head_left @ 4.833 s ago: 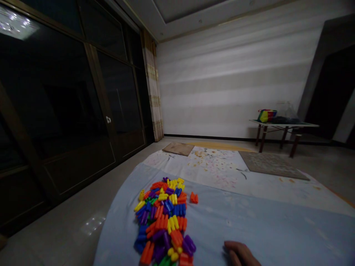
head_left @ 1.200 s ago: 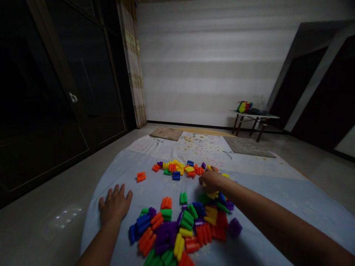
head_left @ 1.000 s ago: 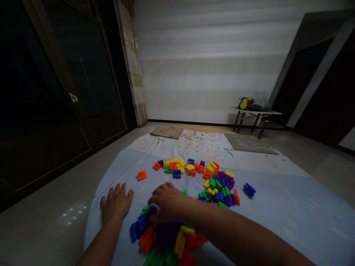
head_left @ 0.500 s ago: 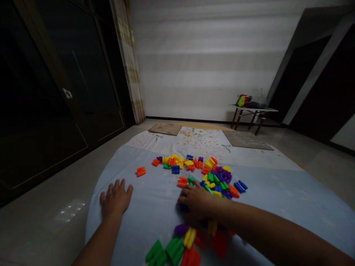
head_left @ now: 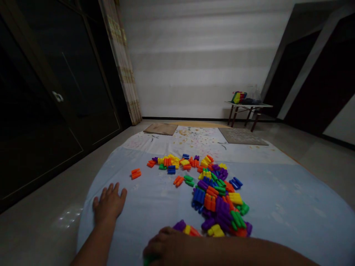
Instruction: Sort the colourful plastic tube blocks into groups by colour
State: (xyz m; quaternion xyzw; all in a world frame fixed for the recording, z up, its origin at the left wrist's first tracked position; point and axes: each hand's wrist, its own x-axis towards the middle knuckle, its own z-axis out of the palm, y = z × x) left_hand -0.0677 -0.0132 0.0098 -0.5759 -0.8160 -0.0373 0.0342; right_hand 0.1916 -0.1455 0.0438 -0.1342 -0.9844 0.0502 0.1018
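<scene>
A dim room: pale striped wall ahead, dark glass doors on the left beside a patterned curtain. Glossy tiled floor carries two brown mats. A small wooden-legged table stands against the wall.

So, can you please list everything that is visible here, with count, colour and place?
plastic blocks: many, mixed orange, yellow, green, blue and purple, scattered on the sheet
lone orange block: one, left of the others
sheet: one, pale blue, spread on the floor
mats: two, brownish, beyond the sheet
small table: one, by the far wall, with a colourful bag on it
curtain: one, pale, beside dark glass doors
left hand: flat on the sheet, fingers spread
right hand: at the bottom edge, by the nearest blocks
</scene>
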